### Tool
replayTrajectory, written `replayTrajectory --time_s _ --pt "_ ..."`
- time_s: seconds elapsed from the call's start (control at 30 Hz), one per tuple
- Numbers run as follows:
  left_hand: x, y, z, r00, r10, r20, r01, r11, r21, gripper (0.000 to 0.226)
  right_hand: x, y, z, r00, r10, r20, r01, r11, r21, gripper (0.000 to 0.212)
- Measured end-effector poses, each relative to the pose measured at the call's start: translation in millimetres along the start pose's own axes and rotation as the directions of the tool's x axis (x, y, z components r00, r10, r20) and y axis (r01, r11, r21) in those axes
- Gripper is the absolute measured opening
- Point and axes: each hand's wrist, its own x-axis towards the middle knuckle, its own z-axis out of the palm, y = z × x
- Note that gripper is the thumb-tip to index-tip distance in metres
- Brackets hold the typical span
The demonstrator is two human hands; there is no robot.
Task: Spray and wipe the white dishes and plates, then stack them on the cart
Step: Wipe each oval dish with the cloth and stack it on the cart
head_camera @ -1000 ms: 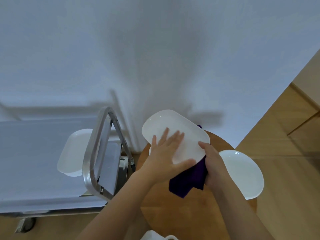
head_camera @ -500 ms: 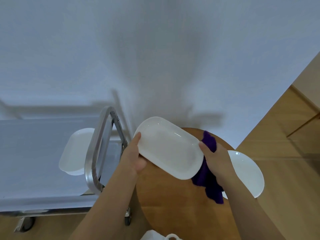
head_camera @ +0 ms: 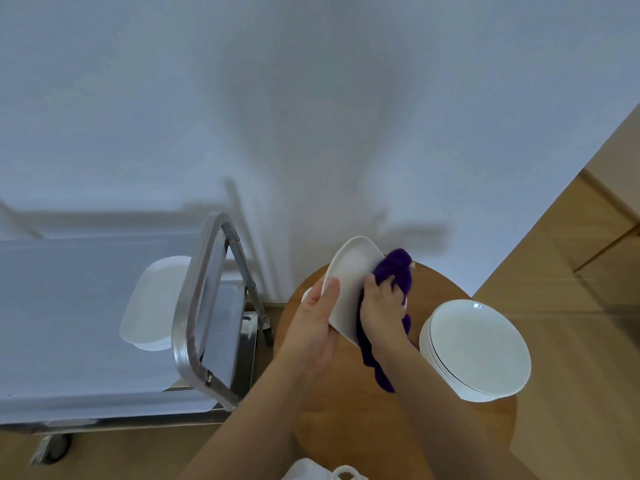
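An oblong white dish (head_camera: pixel 349 289) is being gripped at its near left edge by the left hand (head_camera: pixel 313 327), thumb laid over the rim, and is being held tilted on edge above the round wooden table (head_camera: pixel 349 427). A purple cloth (head_camera: pixel 394 271) is being clutched in the curled fingers of the right hand (head_camera: pixel 381 313) and pressed against the dish's right face. Just right of that hand, a stack of round white plates (head_camera: pixel 481 348) is being carried by the table. Well left of the left hand, white dishes (head_camera: pixel 152 306) are being kept stacked on the metal cart (head_camera: pixel 69 323), behind its handle (head_camera: pixel 194 306).
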Motion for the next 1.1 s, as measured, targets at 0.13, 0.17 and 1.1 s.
replayTrajectory --time_s 0.13,0.17,1.1 --pt "1 3 -6 0.998 -0.001 0.060 -0.001 1.000 0.028 0.054 -13 1 18 0.959 -0.283 0.036 0.285 0.952 -0.111 0.045" --pt "2 3 -9 0.998 -0.013 0.055 0.012 1.000 0.016 0.054 -17 5 32 0.953 -0.290 0.094 0.297 0.951 -0.081 0.045" --pt "-15 49 -71 0.978 0.069 -0.198 -0.116 0.965 -0.235 0.037 2 35 10 0.841 -0.536 0.075 0.534 0.799 -0.277 0.028"
